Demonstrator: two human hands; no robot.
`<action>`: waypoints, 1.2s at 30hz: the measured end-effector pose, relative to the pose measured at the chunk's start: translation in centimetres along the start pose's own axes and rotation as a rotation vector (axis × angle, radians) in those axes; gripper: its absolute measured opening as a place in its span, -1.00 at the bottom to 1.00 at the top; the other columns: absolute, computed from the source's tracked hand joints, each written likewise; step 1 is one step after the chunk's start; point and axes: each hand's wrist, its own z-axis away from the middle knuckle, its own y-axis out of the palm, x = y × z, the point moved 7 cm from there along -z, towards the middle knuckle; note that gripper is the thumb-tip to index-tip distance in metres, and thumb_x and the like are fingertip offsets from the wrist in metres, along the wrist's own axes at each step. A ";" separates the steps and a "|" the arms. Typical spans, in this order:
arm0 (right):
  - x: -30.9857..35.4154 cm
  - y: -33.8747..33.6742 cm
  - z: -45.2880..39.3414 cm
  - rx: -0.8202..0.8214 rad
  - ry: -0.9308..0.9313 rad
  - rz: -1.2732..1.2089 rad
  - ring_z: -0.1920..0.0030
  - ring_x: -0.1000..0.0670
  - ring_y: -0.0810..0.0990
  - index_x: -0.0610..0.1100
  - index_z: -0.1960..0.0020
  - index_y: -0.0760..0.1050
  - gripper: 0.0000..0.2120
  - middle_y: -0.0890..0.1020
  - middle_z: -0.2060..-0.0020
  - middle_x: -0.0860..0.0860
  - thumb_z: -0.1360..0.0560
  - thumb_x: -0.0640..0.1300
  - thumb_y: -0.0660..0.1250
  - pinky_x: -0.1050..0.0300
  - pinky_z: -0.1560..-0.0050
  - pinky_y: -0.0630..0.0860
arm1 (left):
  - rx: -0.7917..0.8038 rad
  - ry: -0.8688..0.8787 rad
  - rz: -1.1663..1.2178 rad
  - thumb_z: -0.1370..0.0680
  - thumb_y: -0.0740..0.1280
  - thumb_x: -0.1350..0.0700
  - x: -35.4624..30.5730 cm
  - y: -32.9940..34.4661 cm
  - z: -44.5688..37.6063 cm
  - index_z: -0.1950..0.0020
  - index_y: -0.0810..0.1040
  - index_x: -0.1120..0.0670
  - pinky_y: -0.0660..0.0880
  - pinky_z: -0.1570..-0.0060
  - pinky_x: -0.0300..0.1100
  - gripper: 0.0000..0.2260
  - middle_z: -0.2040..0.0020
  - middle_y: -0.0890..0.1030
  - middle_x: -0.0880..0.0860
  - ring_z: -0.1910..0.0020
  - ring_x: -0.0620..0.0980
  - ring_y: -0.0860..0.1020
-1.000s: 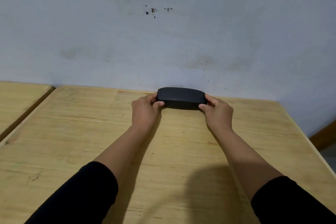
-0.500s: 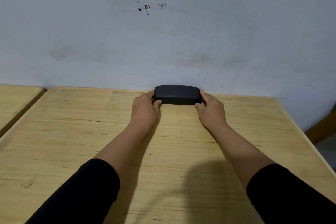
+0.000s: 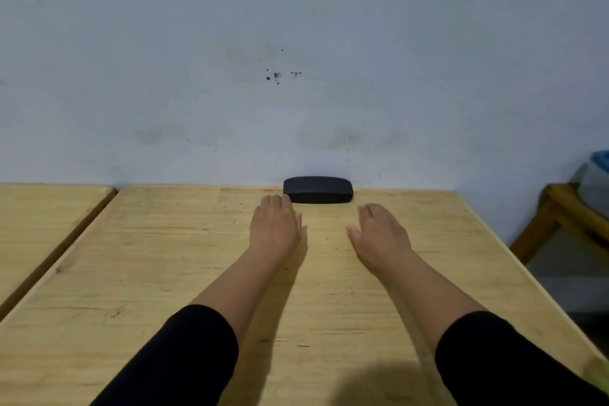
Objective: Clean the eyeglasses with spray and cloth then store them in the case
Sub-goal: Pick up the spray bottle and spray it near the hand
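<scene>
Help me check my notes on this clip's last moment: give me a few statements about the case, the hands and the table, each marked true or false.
1. The black case is closed. True.
2. The left hand grips one end of the case. False: its fingers lie straight, and it holds nothing.
3. The case sits at the far edge of the table, by the wall. True.
4. The right hand holds a cloth. False: it is open and empty, short of the case.
5. Eyeglasses lie on the table beside the case. False: none are in view.
</scene>
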 end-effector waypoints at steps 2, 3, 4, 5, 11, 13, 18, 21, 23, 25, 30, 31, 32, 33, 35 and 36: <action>0.1 -1.4 1.4 -0.050 -0.019 0.026 -0.38 -0.07 0.29 -0.18 -0.45 0.16 -0.48 0.33 -0.39 -0.10 -0.58 0.07 0.06 0.07 -0.37 0.27 | -0.028 0.055 -0.015 -0.61 0.05 -0.04 -1.0 -1.1 0.7 -0.34 0.29 0.19 0.37 -0.23 -0.08 -0.60 -0.24 0.46 0.15 -0.23 0.07 0.40; 0.0 -2.0 2.0 -0.070 -0.023 0.036 -0.36 -0.06 0.31 -0.19 -0.44 0.17 -0.49 0.34 -0.37 -0.10 -0.58 0.07 0.06 0.08 -0.35 0.29 | -0.037 0.083 -0.014 -0.61 0.05 -0.04 -1.5 -1.6 1.1 -0.34 0.28 0.20 0.36 -0.23 -0.08 -0.59 -0.24 0.46 0.14 -0.23 0.07 0.40; -0.1 -2.6 2.6 -0.087 -0.022 0.033 -0.35 -0.07 0.32 -0.18 -0.43 0.18 -0.50 0.35 -0.36 -0.09 -0.59 0.07 0.06 0.09 -0.33 0.30 | -0.046 0.111 -0.014 -0.61 0.05 -0.04 -2.0 -2.1 1.5 -0.35 0.27 0.20 0.35 -0.24 -0.08 -0.59 -0.24 0.46 0.14 -0.23 0.08 0.39; -0.4 -3.4 3.3 -0.102 -0.010 0.021 -0.34 -0.07 0.33 -0.18 -0.42 0.20 -0.51 0.36 -0.35 -0.09 -0.58 0.06 0.06 0.09 -0.32 0.31 | -0.058 0.148 -0.019 -0.61 0.06 -0.04 -2.8 -2.7 2.0 -0.35 0.27 0.20 0.34 -0.25 -0.07 -0.58 -0.24 0.45 0.15 -0.24 0.08 0.39; -2.8 -8.2 6.8 -0.200 0.030 0.040 -0.37 -0.09 0.30 -0.20 -0.40 0.24 -0.50 0.37 -0.34 -0.12 -0.56 0.06 0.12 0.08 -0.29 0.29 | -0.136 0.279 0.032 -0.60 0.08 -0.05 -7.7 -6.1 3.9 -0.28 0.31 0.21 0.31 -0.22 -0.08 -0.61 -0.20 0.46 0.17 -0.21 0.11 0.38; -4.1 -10.1 8.5 -0.246 0.042 0.063 -0.37 -0.09 0.30 -0.22 -0.40 0.24 -0.49 0.38 -0.34 -0.13 -0.56 0.05 0.13 0.07 -0.29 0.28 | -0.158 0.344 0.050 -0.61 0.06 -0.05 -10.1 -7.2 4.9 -0.30 0.30 0.23 0.31 -0.23 -0.06 -0.59 -0.21 0.46 0.19 -0.23 0.13 0.37; -8.6 -14.7 13.1 -0.330 0.114 0.084 -0.38 -0.09 0.29 -0.21 -0.41 0.22 -0.49 0.36 -0.36 -0.13 -0.56 0.05 0.12 0.04 -0.29 0.30 | -0.203 0.455 0.135 -0.61 0.06 -0.05 -16.4 -9.1 7.7 -0.31 0.30 0.25 0.34 -0.22 -0.04 -0.57 -0.22 0.46 0.20 -0.24 0.14 0.37; -11.6 -16.4 16.1 -0.364 0.161 0.107 -0.37 -0.09 0.30 -0.22 -0.42 0.21 -0.48 0.35 -0.37 -0.14 -0.57 0.05 0.11 0.05 -0.30 0.29 | -0.209 0.510 0.240 -0.60 0.11 -0.02 -20.0 -8.8 9.7 -0.29 0.34 0.27 0.34 -0.19 -0.02 -0.58 -0.18 0.48 0.23 -0.22 0.17 0.38; -13.6 -17.0 17.9 -0.398 0.185 0.108 -0.35 -0.10 0.33 -0.22 -0.40 0.23 -0.50 0.38 -0.35 -0.14 -0.56 0.04 0.13 0.04 -0.28 0.31 | -0.197 0.550 0.267 -0.59 0.13 -0.02 -22.3 -8.1 11.1 -0.30 0.33 0.28 0.32 -0.21 -0.02 -0.57 -0.18 0.48 0.24 -0.22 0.19 0.38; -15.6 -17.0 19.8 -0.429 0.208 0.079 -0.35 -0.10 0.34 -0.22 -0.40 0.25 -0.50 0.39 -0.35 -0.14 -0.55 0.02 0.16 0.04 -0.27 0.33 | -0.174 0.578 0.283 -0.59 0.13 -0.02 -24.1 -6.9 12.5 -0.33 0.32 0.27 0.30 -0.24 -0.04 -0.56 -0.19 0.47 0.24 -0.23 0.18 0.38; -19.1 -15.0 23.9 -0.475 0.274 -0.122 -0.38 -0.04 0.32 -0.15 -0.42 0.26 -0.51 0.37 -0.39 -0.08 -0.55 0.01 0.20 0.10 -0.32 0.30 | -0.071 0.595 0.331 -0.59 0.12 -0.05 -26.5 -2.8 15.7 -0.41 0.25 0.19 0.27 -0.30 -0.09 -0.54 -0.31 0.42 0.17 -0.33 0.10 0.31; -19.6 -14.2 24.6 -0.485 0.293 -0.179 -0.38 -0.03 0.32 -0.14 -0.42 0.26 -0.51 0.37 -0.39 -0.07 -0.55 0.00 0.20 0.12 -0.33 0.29 | -0.026 0.581 0.346 -0.60 0.11 -0.05 -26.5 -1.7 16.3 -0.42 0.24 0.17 0.27 -0.32 -0.10 -0.53 -0.34 0.39 0.15 -0.36 0.08 0.29; -20.1 -13.4 25.3 -0.494 0.313 -0.227 -0.38 -0.02 0.32 -0.12 -0.42 0.27 -0.52 0.38 -0.39 -0.06 -0.55 0.00 0.21 0.14 -0.33 0.27 | 0.022 0.559 0.363 -0.60 0.11 -0.06 -26.5 -0.6 16.7 -0.43 0.23 0.15 0.27 -0.33 -0.10 -0.54 -0.37 0.37 0.14 -0.38 0.07 0.27; -20.5 -12.5 25.9 -0.501 0.332 -0.262 -0.39 -0.01 0.32 -0.11 -0.42 0.27 -0.52 0.38 -0.38 -0.06 -0.55 0.00 0.21 0.16 -0.33 0.25 | 0.070 0.532 0.374 -0.60 0.10 -0.06 -26.4 0.5 17.2 -0.44 0.22 0.13 0.26 -0.34 -0.10 -0.54 -0.39 0.35 0.12 -0.39 0.06 0.26; -21.3 -10.9 26.8 -0.509 0.373 -0.322 -0.39 0.00 0.33 -0.12 -0.41 0.28 -0.52 0.40 -0.38 -0.06 -0.54 0.01 0.22 0.17 -0.32 0.25 | 0.146 0.492 0.387 -0.59 0.09 -0.08 -26.2 2.4 17.9 -0.44 0.23 0.10 0.27 -0.34 -0.09 -0.54 -0.41 0.34 0.11 -0.39 0.06 0.28; -21.7 -10.1 27.1 -0.515 0.393 -0.358 -0.38 -0.01 0.33 -0.13 -0.41 0.29 -0.51 0.40 -0.37 -0.08 -0.53 0.00 0.24 0.15 -0.33 0.26 | 0.169 0.481 0.392 -0.59 0.10 -0.09 -26.2 3.2 18.2 -0.43 0.24 0.09 0.28 -0.33 -0.09 -0.54 -0.40 0.34 0.10 -0.37 0.05 0.30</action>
